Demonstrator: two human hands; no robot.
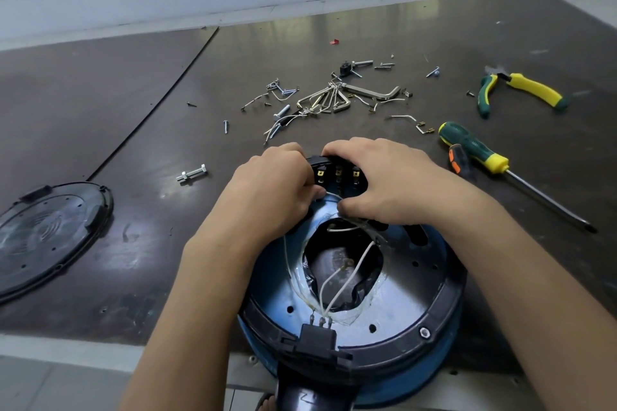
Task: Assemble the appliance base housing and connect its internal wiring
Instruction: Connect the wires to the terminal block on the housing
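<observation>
A round blue appliance base housing (410,297) lies upside down at the table's near edge, its middle cut open with white wires (337,290) running to a black plug socket (317,337) at the front. At its far rim stands a black switch block (339,173) with brass terminals. My left hand (277,187) grips the block's left end, and its fingertips pinch a thin white wire there. My right hand (384,177) curls over the block's top and right side, thumb pressed under it.
A black round bottom cover (50,237) lies at the left. Loose screws, hex keys (334,97) and wire clips are scattered beyond the hands. A bolt (192,173) lies left of them. Pliers (521,90) and two screwdrivers (477,150) lie to the right.
</observation>
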